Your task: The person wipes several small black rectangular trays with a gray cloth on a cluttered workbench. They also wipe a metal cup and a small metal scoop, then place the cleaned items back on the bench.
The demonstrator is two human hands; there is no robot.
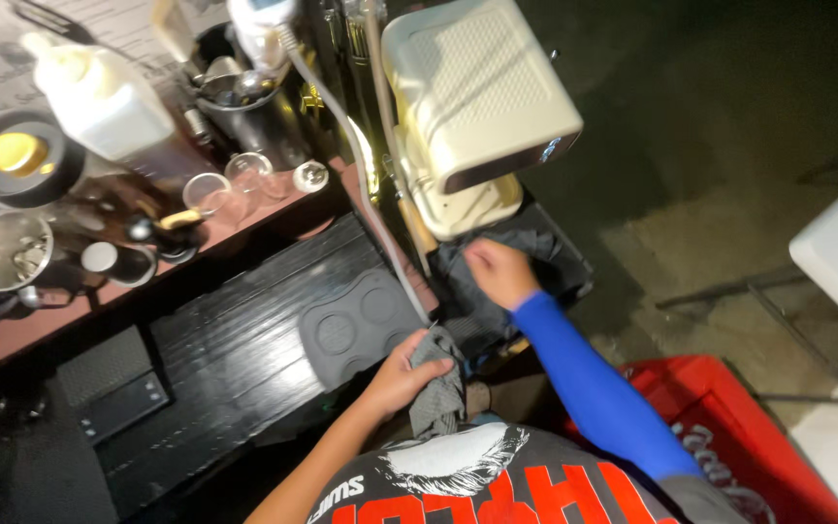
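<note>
1. While the left hand (402,376) closes its fingers around a bunched grey cloth (438,383) at the near edge of the black counter (235,359), the cloth hangs partly below the fist, just in front of the person's chest.
2. Right hand (501,274), on an arm in a blue sleeve (594,383): the fingers are curled together and press on a dark cloth (497,247) lying under the cream-coloured machine (477,97); whether they pinch the fabric or only rest on it cannot be told.
3. Advice for the step, as a judgement: the wiping hand should keep its fabric flat and work close under the machine's base without knocking the tan hose (361,184) beside it; the left fist should hold the grey cloth gathered so that no corner trails over the rubber mat (361,325).
4. Count, near the hands: two cloths (one grey, one dark), one cream machine, one hose, one dark rubber mat with round recesses.
5. Count, on the brown shelf (12,340) to the left: one white squeeze bottle (99,97), three small clear glasses (244,180), one steel cup (7,252), one black dish with a yellow centre (16,155).
6. Count, at the floor: one red crate (729,437), lower right, well apart from both hands.
</note>
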